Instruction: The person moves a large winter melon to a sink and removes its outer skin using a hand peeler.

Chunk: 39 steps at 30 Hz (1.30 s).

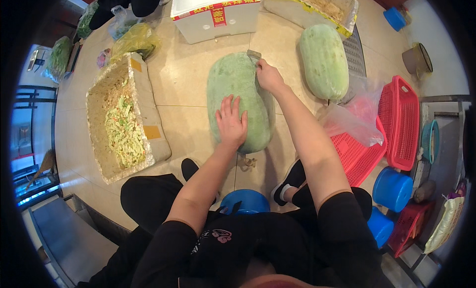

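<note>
A large pale-green winter melon [238, 79] lies lengthwise on the tiled floor in front of me. My left hand [232, 122] rests flat on its near half, fingers spread. At the far right edge of the melon, my right hand [268, 75] grips a small tool [254, 54] with a flat rectangular head, which looks like a peeler. That head touches the melon's skin; most of its handle is hidden in my fist. A second whole winter melon [324, 61] lies to the right, apart from my hands.
A foam box [158, 128] of vegetable scraps stands on the left. Farther off are a white foam box [223, 26] and another foam box [316, 7]. Red plastic baskets [401, 124] and a blue tub [392, 187] flank my right. Another person's legs [122, 5] show at top left.
</note>
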{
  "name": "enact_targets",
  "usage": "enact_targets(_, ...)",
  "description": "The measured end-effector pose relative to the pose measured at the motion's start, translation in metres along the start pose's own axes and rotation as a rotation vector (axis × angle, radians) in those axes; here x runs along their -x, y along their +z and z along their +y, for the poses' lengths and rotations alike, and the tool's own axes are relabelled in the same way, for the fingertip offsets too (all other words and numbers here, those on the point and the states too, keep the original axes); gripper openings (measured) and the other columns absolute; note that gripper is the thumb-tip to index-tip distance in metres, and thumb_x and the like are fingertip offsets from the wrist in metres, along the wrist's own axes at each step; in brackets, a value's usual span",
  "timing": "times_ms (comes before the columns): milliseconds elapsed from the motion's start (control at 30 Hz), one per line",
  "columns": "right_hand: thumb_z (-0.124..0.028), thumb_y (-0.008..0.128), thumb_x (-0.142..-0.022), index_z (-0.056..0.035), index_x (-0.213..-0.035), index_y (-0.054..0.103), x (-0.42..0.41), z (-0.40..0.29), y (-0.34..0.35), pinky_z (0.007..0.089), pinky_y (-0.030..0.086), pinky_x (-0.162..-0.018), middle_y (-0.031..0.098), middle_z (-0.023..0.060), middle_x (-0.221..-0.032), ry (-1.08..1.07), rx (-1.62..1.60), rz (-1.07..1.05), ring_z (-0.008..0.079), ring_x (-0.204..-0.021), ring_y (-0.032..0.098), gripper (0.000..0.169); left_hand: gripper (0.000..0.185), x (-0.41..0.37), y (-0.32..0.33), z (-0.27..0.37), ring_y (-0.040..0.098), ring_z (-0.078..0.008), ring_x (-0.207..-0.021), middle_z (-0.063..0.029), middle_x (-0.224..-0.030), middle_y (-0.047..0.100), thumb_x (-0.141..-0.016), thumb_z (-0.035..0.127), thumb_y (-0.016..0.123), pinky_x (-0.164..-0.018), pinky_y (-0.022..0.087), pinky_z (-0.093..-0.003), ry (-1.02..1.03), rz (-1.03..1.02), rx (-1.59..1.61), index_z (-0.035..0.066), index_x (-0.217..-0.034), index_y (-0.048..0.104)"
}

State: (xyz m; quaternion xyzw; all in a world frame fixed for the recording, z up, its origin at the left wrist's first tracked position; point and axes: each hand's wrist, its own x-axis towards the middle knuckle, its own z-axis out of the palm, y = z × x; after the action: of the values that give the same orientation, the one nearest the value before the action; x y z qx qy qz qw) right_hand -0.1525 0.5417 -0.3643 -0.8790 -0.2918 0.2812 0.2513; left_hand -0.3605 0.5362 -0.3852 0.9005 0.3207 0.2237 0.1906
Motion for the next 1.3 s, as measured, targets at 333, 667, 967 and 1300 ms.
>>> enact_targets(333, -0.024, 0.040, -0.088, -0.0079, -0.117, 0.047, 0.003, 0.022, 0.013, 0.0422, 0.043, -0.089, 0.058, 0.0221, -0.109, -0.149, -0.061, 0.048, 0.0357, -0.104, 0.056, 0.034, 0.047, 0.006, 0.006, -0.007, 0.033, -0.0274, -0.129, -0.0096, -0.135, 0.038, -0.085, 0.017, 0.048, -0.101, 0.025, -0.0518, -0.074, 0.003, -0.056, 0.011, -0.131, 0.040)
enact_targets(667, -0.024, 0.042, -0.088, -0.0120, -0.118, 0.047, 0.004, 0.015, 0.023, 0.0440, 0.044, -0.085, 0.060, 0.0203, -0.105, -0.133, -0.027, 0.088, 0.0367, -0.100, 0.057, 0.033, 0.046, 0.007, 0.004, -0.012, 0.034, -0.0245, -0.126, -0.0088, -0.135, 0.037, -0.086, 0.015, 0.048, -0.102, 0.021, -0.0534, -0.111, 0.075, 0.056, 0.012, -0.131, 0.038)
enact_targets(967, -0.026, 0.045, -0.090, -0.0112, -0.118, 0.045, -0.005, 0.070, 0.044, 0.0340, 0.042, -0.069, 0.057, 0.0141, -0.089, 0.062, -0.553, 0.385, 0.0248, -0.079, 0.054, 0.032, 0.045, 0.009, 0.000, -0.013, 0.037, -0.0278, -0.122, -0.0104, -0.131, 0.041, -0.085, 0.012, 0.048, -0.102, 0.023, -0.0484, -0.062, 0.107, 0.057, 0.009, -0.129, 0.040)
enact_targets(1300, -0.025, 0.047, -0.090, -0.0139, -0.117, 0.046, 0.070, 0.079, 0.048, 0.0273, 0.035, -0.047, 0.050, 0.0055, -0.070, 0.106, -0.713, 0.260, 0.0128, -0.053, 0.044, 0.030, 0.044, 0.017, 0.009, -0.022, 0.037, -0.0253, -0.122, -0.0083, -0.129, 0.042, -0.085, 0.015, 0.049, -0.101, 0.024, -0.0501, -0.028, 0.117, 0.092, 0.012, -0.129, 0.040)
